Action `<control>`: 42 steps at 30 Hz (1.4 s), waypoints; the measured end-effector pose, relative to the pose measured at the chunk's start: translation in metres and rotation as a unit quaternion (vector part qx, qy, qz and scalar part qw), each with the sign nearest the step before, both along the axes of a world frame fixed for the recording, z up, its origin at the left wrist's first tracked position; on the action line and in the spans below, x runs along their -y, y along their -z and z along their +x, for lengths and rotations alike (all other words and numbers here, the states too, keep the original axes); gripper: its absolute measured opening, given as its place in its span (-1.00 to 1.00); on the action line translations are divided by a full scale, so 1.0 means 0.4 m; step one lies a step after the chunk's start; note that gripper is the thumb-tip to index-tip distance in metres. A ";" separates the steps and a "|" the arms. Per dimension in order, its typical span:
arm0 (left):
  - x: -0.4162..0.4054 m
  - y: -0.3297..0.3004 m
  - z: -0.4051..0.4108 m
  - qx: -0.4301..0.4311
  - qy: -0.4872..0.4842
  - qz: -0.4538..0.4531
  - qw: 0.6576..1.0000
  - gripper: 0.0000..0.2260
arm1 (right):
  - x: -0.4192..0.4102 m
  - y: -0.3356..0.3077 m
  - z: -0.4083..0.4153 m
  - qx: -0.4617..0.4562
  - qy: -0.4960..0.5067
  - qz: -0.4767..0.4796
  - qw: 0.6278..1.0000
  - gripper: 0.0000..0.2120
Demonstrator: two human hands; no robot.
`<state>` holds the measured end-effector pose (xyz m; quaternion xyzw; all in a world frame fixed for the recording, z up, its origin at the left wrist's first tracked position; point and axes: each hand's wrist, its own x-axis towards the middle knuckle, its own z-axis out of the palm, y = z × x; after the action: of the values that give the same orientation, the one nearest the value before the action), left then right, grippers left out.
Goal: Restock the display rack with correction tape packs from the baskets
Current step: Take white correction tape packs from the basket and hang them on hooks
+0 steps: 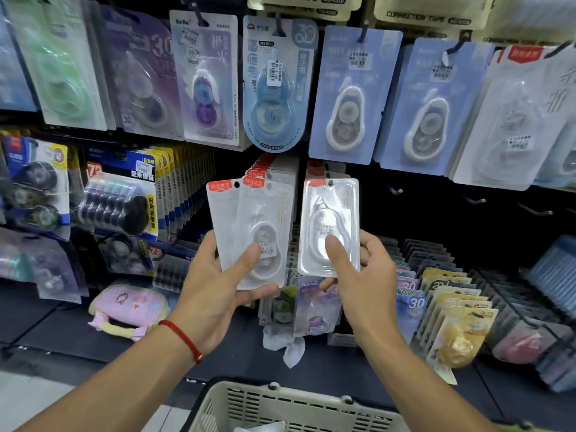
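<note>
While left hand [215, 282] grips two packs [249, 232] (fanned) — right hand [364, 275] holds one [330, 226].

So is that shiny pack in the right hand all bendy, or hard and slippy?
The pack probably stays fairly stiff: it stands upright though the right hand grips only its lower part. Its glossy clear plastic front looks smooth, so it may be a little slippery. It seems light, since a thumb and fingers hold it easily.

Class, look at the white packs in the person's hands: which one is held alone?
The pack in the right hand, at, is alone. The left hand holds two overlapping packs.
</note>
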<state>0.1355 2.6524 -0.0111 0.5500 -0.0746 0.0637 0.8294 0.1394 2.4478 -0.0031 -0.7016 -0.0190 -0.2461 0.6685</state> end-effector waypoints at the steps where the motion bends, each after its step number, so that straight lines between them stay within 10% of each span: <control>1: 0.001 -0.001 0.000 0.003 -0.002 0.003 1.000 -0.52 | 0.000 -0.001 0.002 0.007 0.001 0.006 1.000 -0.70; 9: 0.010 0.004 -0.006 -0.002 -0.002 0.023 1.000 -0.54 | 0.033 0.048 0.041 -0.213 -0.007 -0.183 0.960 -0.51; 14: 0.046 0.019 -0.019 -0.006 0.027 0.062 0.998 -0.62 | 0.001 0.048 0.025 -0.114 -0.190 -0.151 0.964 -0.72; 37: 0.039 0.008 -0.005 -0.050 -0.038 0.028 0.998 -0.73 | 0.013 -0.004 0.007 0.031 -0.038 0.040 0.998 -0.74; 42: 0.039 0.011 0.001 -0.055 -0.054 0.038 0.996 -0.69 | 0.038 0.026 0.041 -0.118 -0.001 -0.100 0.988 -0.47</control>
<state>0.1357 2.6368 -0.0156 0.5869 -0.0017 0.0751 0.8062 0.1557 2.4324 -0.0137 -0.7893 0.0350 -0.1576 0.5925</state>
